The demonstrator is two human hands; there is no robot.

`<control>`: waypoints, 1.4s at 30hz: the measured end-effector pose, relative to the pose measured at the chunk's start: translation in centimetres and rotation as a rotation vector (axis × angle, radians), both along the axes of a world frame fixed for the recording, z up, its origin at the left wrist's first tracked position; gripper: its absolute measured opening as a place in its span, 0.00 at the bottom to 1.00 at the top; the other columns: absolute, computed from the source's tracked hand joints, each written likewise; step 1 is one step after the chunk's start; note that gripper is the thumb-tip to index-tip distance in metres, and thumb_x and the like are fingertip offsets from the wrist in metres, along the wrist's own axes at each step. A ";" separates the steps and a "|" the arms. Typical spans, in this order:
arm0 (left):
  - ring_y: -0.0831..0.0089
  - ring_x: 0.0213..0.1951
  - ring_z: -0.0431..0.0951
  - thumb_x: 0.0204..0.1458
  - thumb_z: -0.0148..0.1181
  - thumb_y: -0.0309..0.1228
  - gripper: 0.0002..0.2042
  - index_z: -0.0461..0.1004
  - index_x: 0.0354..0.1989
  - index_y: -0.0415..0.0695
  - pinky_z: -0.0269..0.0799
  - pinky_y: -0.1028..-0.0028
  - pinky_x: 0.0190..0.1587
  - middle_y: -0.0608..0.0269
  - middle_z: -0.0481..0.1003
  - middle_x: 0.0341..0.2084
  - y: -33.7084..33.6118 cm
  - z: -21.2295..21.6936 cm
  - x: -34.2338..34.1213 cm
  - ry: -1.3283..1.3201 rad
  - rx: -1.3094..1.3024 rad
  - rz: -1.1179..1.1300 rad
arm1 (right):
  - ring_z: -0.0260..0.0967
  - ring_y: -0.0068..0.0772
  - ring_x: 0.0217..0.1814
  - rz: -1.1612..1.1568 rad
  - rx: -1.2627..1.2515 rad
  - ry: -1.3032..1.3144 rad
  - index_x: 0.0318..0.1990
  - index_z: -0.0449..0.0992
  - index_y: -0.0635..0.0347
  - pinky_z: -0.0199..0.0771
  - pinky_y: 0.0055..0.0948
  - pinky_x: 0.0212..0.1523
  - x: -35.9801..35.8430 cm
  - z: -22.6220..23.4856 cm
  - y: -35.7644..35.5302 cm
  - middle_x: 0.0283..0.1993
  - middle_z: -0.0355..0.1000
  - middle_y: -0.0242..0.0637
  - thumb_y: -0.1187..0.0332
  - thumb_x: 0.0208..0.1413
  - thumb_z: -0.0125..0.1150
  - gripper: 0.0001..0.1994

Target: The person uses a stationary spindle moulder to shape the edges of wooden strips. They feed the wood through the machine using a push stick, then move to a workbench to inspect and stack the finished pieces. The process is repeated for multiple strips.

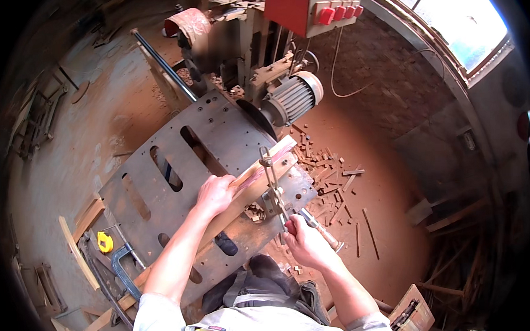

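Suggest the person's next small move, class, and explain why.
I'd judge the next move is a gentle adjustment of the metal fitting with the right hand: that hand appears closed around its lower end, the fitting crosses the wooden pieces, and the left hand is on the wood, probably able to steady it.

The left forearm (177, 252) hides a stretch of the long wooden beam (251, 194), and the lower end of the metal rod (282, 218) is lost inside the right grip (304, 242). A dark blur veils part of the machine (248, 51) beyond the table (227, 123). The top edge crops the window (468, 20), the lower edge both sleeves (157, 318); the shirt label's (218, 329) print is too small to tell
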State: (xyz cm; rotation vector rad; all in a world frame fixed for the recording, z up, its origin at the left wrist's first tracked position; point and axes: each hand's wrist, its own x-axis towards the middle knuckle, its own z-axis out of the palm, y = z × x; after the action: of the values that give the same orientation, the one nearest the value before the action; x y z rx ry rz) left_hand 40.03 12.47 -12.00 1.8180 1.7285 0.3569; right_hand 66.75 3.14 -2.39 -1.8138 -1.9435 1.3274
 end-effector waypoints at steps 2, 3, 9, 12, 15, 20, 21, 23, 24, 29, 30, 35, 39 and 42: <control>0.52 0.45 0.78 0.57 0.56 0.37 0.14 0.81 0.45 0.46 0.73 0.59 0.49 0.51 0.81 0.39 0.5 0.0 -0.4 0.004 -0.005 -0.027 | 0.76 0.49 0.50 -0.027 -0.049 -0.004 0.59 0.65 0.67 0.75 0.40 0.50 -0.1 0.5 0.1 0.46 0.77 0.51 0.65 0.62 0.58 0.21; 0.52 0.45 0.79 0.57 0.56 0.37 0.14 0.81 0.46 0.46 0.74 0.59 0.49 0.50 0.81 0.40 0.9 -0.1 -0.6 -0.027 -0.042 -0.041 | 0.76 0.48 0.48 -0.027 -0.024 -0.014 0.58 0.66 0.67 0.75 0.39 0.49 -0.2 0.7 0.2 0.45 0.76 0.50 0.66 0.62 0.58 0.21; 0.61 0.46 0.82 0.56 0.60 0.35 0.15 0.80 0.48 0.41 0.75 0.65 0.50 0.51 0.82 0.43 3.4 -0.8 -1.9 -0.151 -0.261 -0.105 | 0.75 0.51 0.46 -0.027 -0.037 -0.061 0.53 0.68 0.65 0.74 0.42 0.46 -0.7 1.9 0.2 0.43 0.75 0.51 0.65 0.61 0.58 0.17; 0.61 0.46 0.82 0.55 0.61 0.35 0.15 0.80 0.46 0.41 0.75 0.65 0.50 0.51 0.82 0.43 3.4 -1.1 -1.8 -0.186 -0.330 -0.050 | 0.76 0.52 0.47 -0.015 -0.011 -0.122 0.51 0.68 0.65 0.74 0.44 0.46 -0.7 1.2 -0.1 0.43 0.76 0.50 0.64 0.61 0.58 0.17; 0.60 0.46 0.82 0.55 0.61 0.35 0.14 0.80 0.46 0.40 0.75 0.65 0.50 0.50 0.82 0.42 2.8 -1.3 -1.5 -0.154 -0.254 -0.041 | 0.76 0.53 0.46 -0.015 0.044 -0.101 0.55 0.66 0.65 0.75 0.45 0.46 -0.5 -0.6 -0.6 0.44 0.76 0.51 0.67 0.61 0.58 0.17; 0.54 0.45 0.81 0.54 0.60 0.37 0.14 0.82 0.44 0.43 0.76 0.61 0.49 0.51 0.82 0.40 1.8 -1.1 -0.5 -0.082 -0.136 0.001 | 0.76 0.54 0.45 -0.082 0.187 0.012 0.63 0.60 0.63 0.75 0.44 0.47 -0.6 -5.1 -1.5 0.44 0.75 0.53 0.72 0.62 0.58 0.24; 0.53 0.45 0.81 0.54 0.60 0.37 0.15 0.82 0.44 0.43 0.75 0.60 0.50 0.50 0.81 0.40 1.6 -0.8 -0.2 -0.071 -0.113 0.015 | 0.76 0.54 0.45 -0.094 0.180 0.049 0.63 0.60 0.63 0.75 0.44 0.47 -0.6 -5.8 -1.5 0.43 0.75 0.53 0.73 0.62 0.58 0.24; 0.52 0.46 0.79 0.53 0.61 0.39 0.17 0.80 0.47 0.42 0.74 0.58 0.50 0.48 0.80 0.40 0.2 0.0 0.8 -0.012 -0.040 0.046 | 0.77 0.58 0.45 -0.106 0.185 0.021 0.63 0.59 0.62 0.77 0.47 0.44 -0.4 -6.6 -1.6 0.44 0.77 0.54 0.68 0.62 0.59 0.25; 0.53 0.47 0.78 0.53 0.62 0.41 0.20 0.79 0.49 0.41 0.73 0.57 0.50 0.47 0.79 0.40 -0.6 0.4 1.6 0.032 0.026 0.068 | 0.77 0.58 0.46 -0.098 0.184 0.055 0.63 0.60 0.63 0.77 0.47 0.44 -0.3 -6.7 -1.6 0.44 0.77 0.54 0.67 0.63 0.59 0.25; 0.55 0.50 0.69 0.43 0.72 0.49 0.41 0.66 0.62 0.38 0.69 0.57 0.51 0.50 0.70 0.45 -4.1 0.3 5.9 0.325 0.226 0.026 | 0.75 0.43 0.50 -0.138 0.036 0.092 0.63 0.61 0.66 0.74 0.38 0.51 -0.2 -4.7 -1.4 0.47 0.74 0.49 0.67 0.66 0.56 0.22; 0.55 0.50 0.69 0.42 0.72 0.49 0.41 0.66 0.62 0.38 0.68 0.58 0.51 0.50 0.70 0.45 -4.2 0.0 6.1 0.353 0.267 0.033 | 0.75 0.41 0.50 -0.157 -0.065 0.048 0.62 0.61 0.67 0.74 0.37 0.51 -0.1 -3.9 -1.2 0.48 0.74 0.48 0.66 0.66 0.56 0.22; 0.55 0.50 0.68 0.42 0.72 0.49 0.39 0.68 0.60 0.39 0.68 0.57 0.51 0.49 0.69 0.49 -4.7 -1.1 5.5 0.385 0.331 0.019 | 0.76 0.49 0.52 -0.006 -0.052 0.034 0.59 0.69 0.68 0.73 0.39 0.52 2.3 -2.0 3.0 0.50 0.76 0.55 0.61 0.64 0.56 0.22; 0.55 0.51 0.69 0.42 0.72 0.49 0.39 0.68 0.61 0.39 0.68 0.57 0.51 0.49 0.69 0.49 -4.7 -1.1 5.5 0.381 0.319 0.038 | 0.70 0.45 0.64 -0.214 0.363 0.123 0.64 0.66 0.71 0.66 0.34 0.64 3.6 -8.0 13.8 0.60 0.72 0.57 0.65 0.65 0.53 0.24; 0.55 0.51 0.69 0.40 0.74 0.47 0.39 0.69 0.61 0.40 0.68 0.57 0.52 0.50 0.69 0.48 -4.5 -0.8 5.7 0.311 0.302 0.043 | 0.63 0.41 0.71 -0.361 0.277 0.365 0.68 0.60 0.71 0.58 0.32 0.70 3.5 -13.3 18.1 0.68 0.66 0.52 0.67 0.66 0.52 0.26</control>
State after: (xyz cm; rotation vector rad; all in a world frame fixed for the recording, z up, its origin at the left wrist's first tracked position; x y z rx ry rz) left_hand 45.69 7.93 -12.83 2.1454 2.0155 0.3856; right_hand 70.30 21.21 -15.72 -1.5629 -1.4472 1.1121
